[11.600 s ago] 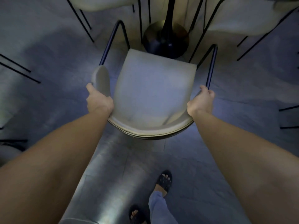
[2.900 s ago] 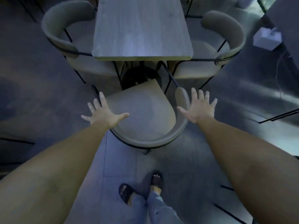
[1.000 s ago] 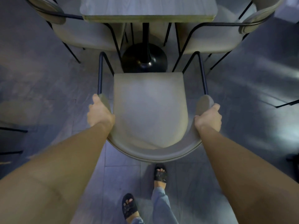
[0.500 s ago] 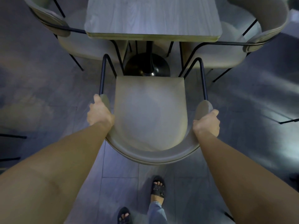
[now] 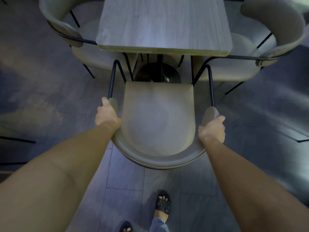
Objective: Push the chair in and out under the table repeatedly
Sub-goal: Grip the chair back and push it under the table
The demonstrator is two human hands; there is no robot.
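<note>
Chair (image 5: 158, 118) has slid nearer the surface (image 5: 163, 22) | seat front just short of its near edge | left hand (image 5: 107, 114), right hand (image 5: 212, 129): fingers (image 5: 219, 119) wrap the arm ends | push straight, both sides evenly

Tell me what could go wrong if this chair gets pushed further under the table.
1. The chair has black frame bars running close to the left side chair and right side chair; they may snag.
2. The pedestal base lies just beyond the seat front; a hard push might knock it.
3. The left hand and right hand grip the armrest ends, so fingers might get pinched at the table edge.
</note>
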